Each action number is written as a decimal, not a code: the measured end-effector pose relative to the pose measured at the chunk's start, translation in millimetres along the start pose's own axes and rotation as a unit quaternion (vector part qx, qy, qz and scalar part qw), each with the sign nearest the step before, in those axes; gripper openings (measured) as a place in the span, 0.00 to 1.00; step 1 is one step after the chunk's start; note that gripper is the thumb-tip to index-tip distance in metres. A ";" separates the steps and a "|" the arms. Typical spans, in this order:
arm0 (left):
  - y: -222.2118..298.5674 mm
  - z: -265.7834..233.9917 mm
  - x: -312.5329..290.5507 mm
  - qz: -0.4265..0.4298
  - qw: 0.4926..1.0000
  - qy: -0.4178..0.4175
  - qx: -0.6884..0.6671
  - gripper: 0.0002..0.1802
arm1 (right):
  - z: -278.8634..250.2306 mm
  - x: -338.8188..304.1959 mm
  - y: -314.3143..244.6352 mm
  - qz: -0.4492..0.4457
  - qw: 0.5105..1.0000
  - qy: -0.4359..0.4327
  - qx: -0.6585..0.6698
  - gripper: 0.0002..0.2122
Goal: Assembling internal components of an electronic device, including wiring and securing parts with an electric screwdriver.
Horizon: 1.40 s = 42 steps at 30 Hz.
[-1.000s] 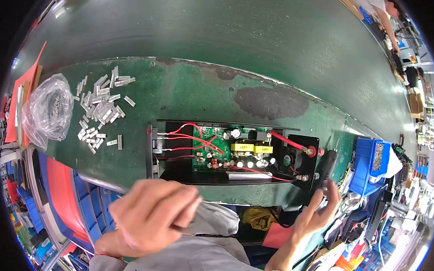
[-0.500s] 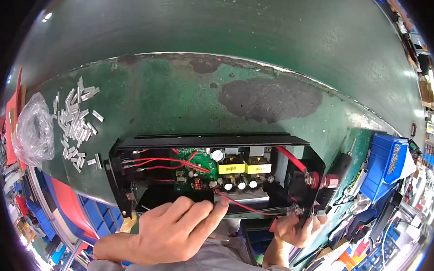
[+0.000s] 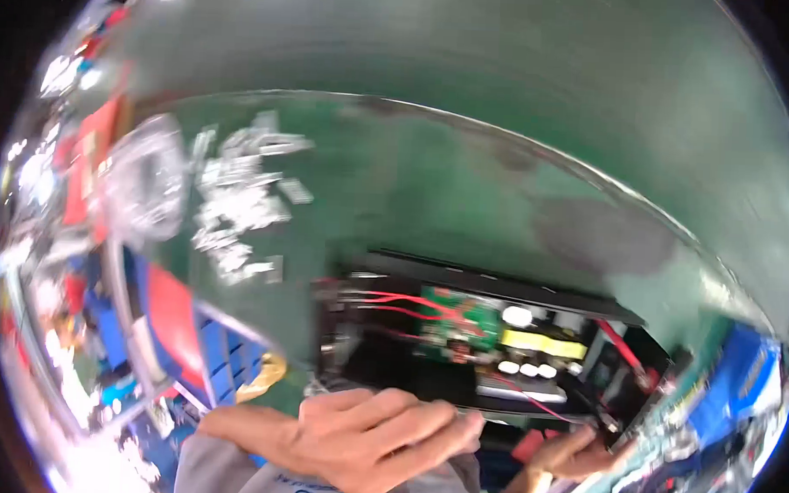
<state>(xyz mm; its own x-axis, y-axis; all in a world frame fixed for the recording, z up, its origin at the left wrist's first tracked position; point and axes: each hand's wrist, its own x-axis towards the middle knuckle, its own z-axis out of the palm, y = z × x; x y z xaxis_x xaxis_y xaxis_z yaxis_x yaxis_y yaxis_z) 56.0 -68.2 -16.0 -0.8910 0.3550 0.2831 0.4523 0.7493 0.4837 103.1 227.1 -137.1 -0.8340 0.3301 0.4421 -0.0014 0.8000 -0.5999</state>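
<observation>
A long black metal case lies open-topped on the green bench, with a green circuit board, yellow-banded transformers and red wires inside. My left hand hangs in front of the case's near side, back upward. Its fingers are loosely stretched to the right, and nothing shows in them. At the case's right end, my right hand is beside the end panel, fingers apart. A thin red wire runs toward it. Motion blur hides whether that hand touches the wire or panel.
Small silvery metal pieces lie heaped at the left of the bench, with a clear plastic bag beside them. A blue bin stands at the right. Blue drawers sit below the bench's left edge.
The view has swung left, so the case and the metal pieces appear farther right. My left hand has drawn back from the thin red wire, and my right hand's fingers have loosened.
</observation>
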 end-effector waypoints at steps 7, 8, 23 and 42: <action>-63.5 -65.3 -71.1 -0.338 0.888 0.264 0.162 0.09 | 7.4 33.2 -27.7 -0.045 0.991 0.098 0.073 0.22; -74.1 -66.2 -78.7 -0.425 0.850 0.286 0.123 0.06 | 9.5 35.4 -39.3 -0.080 0.987 0.119 0.069 0.21; -140.3 -43.5 -116.8 -0.340 0.901 0.167 0.211 0.07 | -7.5 -5.1 -30.7 -0.118 0.974 0.026 0.193 0.22; 24.2 2.5 -41.7 -0.089 0.955 0.034 -0.279 0.27 | -8.2 16.1 -109.8 -0.065 0.864 -0.319 0.383 0.06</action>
<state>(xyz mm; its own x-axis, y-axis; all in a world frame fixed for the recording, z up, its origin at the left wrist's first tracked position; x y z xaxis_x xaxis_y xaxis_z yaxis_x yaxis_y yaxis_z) 104.0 -63.5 -18.1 -0.9598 0.1987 0.1980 0.2608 0.3726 0.8906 94.3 148.7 -58.6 -0.9336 -0.2766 0.2279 -0.2791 0.1619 -0.9465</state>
